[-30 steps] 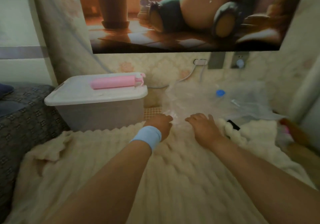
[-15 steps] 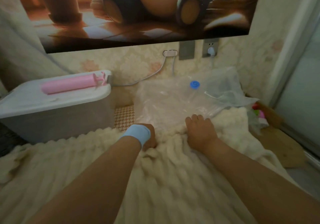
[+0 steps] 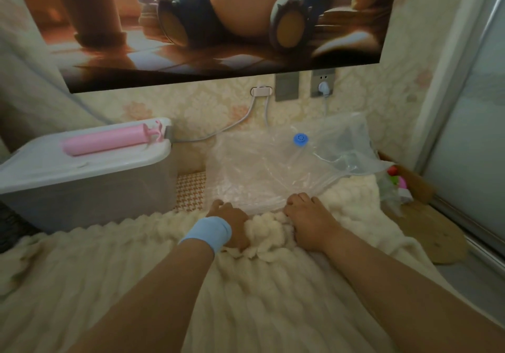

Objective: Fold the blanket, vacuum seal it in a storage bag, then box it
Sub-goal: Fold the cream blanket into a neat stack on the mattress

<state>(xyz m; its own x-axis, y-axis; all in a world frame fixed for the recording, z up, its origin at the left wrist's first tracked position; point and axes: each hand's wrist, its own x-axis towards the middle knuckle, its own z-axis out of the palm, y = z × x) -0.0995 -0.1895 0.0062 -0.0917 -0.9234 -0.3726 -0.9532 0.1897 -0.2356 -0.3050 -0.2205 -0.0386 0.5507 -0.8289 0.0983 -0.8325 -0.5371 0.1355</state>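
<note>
Wallpapered wall ahead, large picture hung on it, socket and cables below. What carries the things is mostly hidden, so bed or floor not confirmed.

- Cream fluffy blanket lies spread wide and not yet folded. Its far edge sits against the clear storage bag.
- Bag lies flat beyond that far edge, blue valve facing up, its mouth end touching the blanket.
- Lidded storage box stands off the blanket's far left corner, with a pink hand pump lying on the lid.
- Left hand, blue wristband on the wrist, is clenched on the blanket's far edge.
- Right hand grips the same edge just beside it, fingers curled over the fabric.

Change: a second ago both hands lay loosely at the far edge, a little apart, with the blanket flat between them. Half a second ago the left had begun to curl in. Now a puckered wad of fabric stands up between the two hands.

Reading: the far edge looks gathered as a handle, likely to draw it back for the first fold. Folding barely begun; bagging, sealing and boxing all remain.

View also differs: it now sits further right, showing more of the sliding door.
</note>
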